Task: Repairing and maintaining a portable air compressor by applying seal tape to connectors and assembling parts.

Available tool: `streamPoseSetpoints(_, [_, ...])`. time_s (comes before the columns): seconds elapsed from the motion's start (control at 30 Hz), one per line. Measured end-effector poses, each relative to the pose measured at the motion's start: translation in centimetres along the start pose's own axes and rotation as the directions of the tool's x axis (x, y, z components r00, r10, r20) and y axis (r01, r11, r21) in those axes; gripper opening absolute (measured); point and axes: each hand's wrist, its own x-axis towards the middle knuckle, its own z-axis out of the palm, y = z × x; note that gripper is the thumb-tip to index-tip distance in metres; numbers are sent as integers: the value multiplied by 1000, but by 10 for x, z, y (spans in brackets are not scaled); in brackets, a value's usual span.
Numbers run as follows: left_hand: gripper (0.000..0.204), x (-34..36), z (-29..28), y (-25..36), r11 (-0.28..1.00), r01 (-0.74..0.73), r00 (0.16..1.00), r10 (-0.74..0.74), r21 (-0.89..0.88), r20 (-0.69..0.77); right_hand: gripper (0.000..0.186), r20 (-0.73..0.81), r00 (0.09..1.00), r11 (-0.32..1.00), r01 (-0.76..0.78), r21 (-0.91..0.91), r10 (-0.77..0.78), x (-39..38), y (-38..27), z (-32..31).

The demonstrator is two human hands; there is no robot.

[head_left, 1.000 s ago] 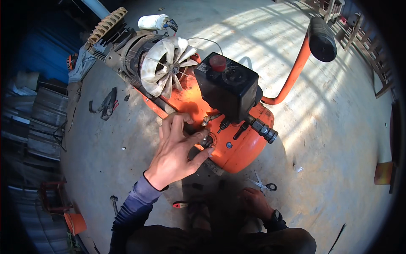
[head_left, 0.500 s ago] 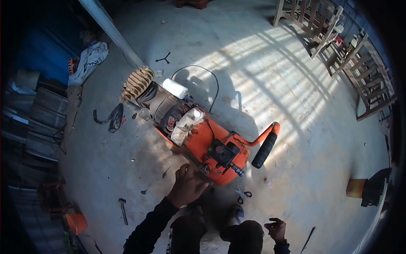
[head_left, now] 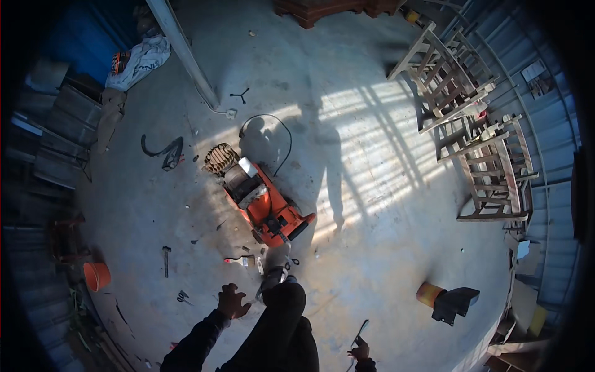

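Note:
An orange air compressor [head_left: 266, 208] lies on the floor ahead of me, with a brown finned cylinder [head_left: 221, 159] at its far end and a white canister [head_left: 248, 166] beside it. My left hand [head_left: 232, 302] hangs in the air with fingers spread, holding nothing, left of my knee. Nearest to it are small scissors [head_left: 183, 297] and a paintbrush [head_left: 239, 260]. Low on the right, my right hand [head_left: 359, 351] has its fingers apart. A thin dark strip [head_left: 361, 332] shows just beyond it; whether they touch is unclear. Another pair of scissors [head_left: 291, 263] lies by my foot.
A hammer [head_left: 166, 261] and an orange bucket [head_left: 96, 276] are at left. Beyond the compressor lie a black hose [head_left: 290, 133] and a three-armed tool [head_left: 240, 95]. Wooden frames [head_left: 496, 180] stand at right, near a black and yellow object [head_left: 452, 305]. A metal post [head_left: 183, 49] rises far left.
My view has risen and shifted, so the compressor looks smaller and farther off. My left hand has come away from beside the compressor. The paintbrush and small scissors now show.

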Motion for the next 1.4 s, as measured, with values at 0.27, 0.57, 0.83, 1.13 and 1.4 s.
streamPoseSetpoints(0.27, [51, 113, -73, 134, 966, -38, 967, 100, -256, 236, 29, -141, 789, 741, 477, -472, -598, 234, -336, -239])
streamPoseSetpoints(0.57, [46, 245, -145, 265, 771, 115, 993, -106, -626, 53, 35, 411, 872, 864, 405, -298, -267, 437, -575, -229])
streamPoseSetpoints(0.83, [40, 276, -221, 326, 351, 50, 824, -544, -935, -160, 28, 800, 244, -215, 883, -417, -549, 610, -796, -189])
streamPoseSetpoints(1.13, [34, 463, -228, 355, -37, -107, 316, -949, -994, 1, 15, 921, 142, -264, 932, -248, -363, 804, -1033, 203])
streamPoseSetpoints(1.4, [45, 646, -174, 267, -63, 17, -97, -993, -998, 61, 34, 866, -322, -378, 910, 171, -382, 889, -1009, 571])
